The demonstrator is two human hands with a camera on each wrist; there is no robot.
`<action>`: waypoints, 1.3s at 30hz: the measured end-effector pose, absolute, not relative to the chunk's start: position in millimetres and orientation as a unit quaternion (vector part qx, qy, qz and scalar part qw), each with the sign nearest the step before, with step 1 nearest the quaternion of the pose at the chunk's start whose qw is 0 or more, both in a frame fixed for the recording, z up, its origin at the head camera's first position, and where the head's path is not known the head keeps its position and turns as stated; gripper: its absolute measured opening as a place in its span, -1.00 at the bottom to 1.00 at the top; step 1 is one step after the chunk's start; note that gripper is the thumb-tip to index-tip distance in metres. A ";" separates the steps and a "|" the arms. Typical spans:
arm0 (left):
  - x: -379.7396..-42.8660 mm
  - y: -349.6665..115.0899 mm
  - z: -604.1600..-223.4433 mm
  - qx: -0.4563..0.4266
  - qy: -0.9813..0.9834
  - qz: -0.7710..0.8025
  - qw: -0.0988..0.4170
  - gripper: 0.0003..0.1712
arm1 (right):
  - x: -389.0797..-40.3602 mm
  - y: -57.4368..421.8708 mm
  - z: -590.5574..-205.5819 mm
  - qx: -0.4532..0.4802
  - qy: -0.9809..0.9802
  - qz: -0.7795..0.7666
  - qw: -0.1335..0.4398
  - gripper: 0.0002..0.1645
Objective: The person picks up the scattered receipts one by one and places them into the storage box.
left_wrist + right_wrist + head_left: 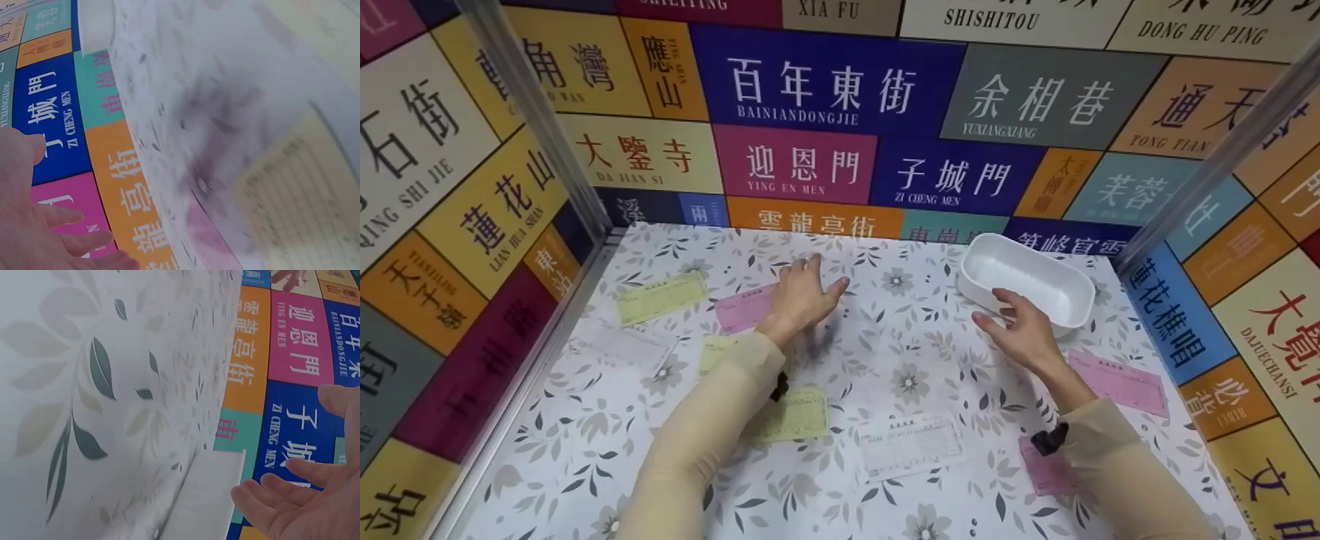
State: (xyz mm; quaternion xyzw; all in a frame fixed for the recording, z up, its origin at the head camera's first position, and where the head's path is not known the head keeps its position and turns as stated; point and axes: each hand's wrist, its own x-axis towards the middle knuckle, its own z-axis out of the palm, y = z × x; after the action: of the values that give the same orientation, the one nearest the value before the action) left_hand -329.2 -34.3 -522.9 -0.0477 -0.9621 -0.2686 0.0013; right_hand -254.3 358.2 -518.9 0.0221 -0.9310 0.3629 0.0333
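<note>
My left hand hovers above the table with fingers spread and nothing in them, just right of a pink paper slip that it partly covers in the head view. Those spread fingers also show at the lower left of the left wrist view, beside a yellow slip. My right hand is held at the near side of a white oval plastic tub, its fingers apart and empty. Whether it touches the tub's rim cannot be told. In the right wrist view the tub wall stands next to the fingertips.
Printed slips lie about the flower-patterned tablecloth: yellow, white and yellow on the left, white at the front middle, pink and pink on the right. Colourful sign-covered walls enclose the table's back and sides.
</note>
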 end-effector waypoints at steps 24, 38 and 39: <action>-365.5 68.5 -499.3 -0.051 -0.909 -0.409 -0.064 -0.29 | -268.9 440.2 -510.4 -0.122 -0.850 0.513 -0.004 -0.12; -383.1 118.2 -497.0 -0.013 -0.868 -0.480 -0.126 -0.46 | -277.1 483.1 -505.6 -0.239 -0.781 0.576 -0.022 -0.09; -383.0 121.0 -497.2 -0.002 -0.862 -0.489 -0.134 -0.46 | -277.2 486.7 -506.5 -0.249 -0.776 0.579 -0.021 -0.11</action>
State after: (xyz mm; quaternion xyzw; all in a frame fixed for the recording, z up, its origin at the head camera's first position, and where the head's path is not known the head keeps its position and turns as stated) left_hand -383.0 121.0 -497.2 -0.0022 -0.8619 -0.4892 -0.1338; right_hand -277.2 486.7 -506.5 -0.2486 -0.7760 0.5793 -0.0211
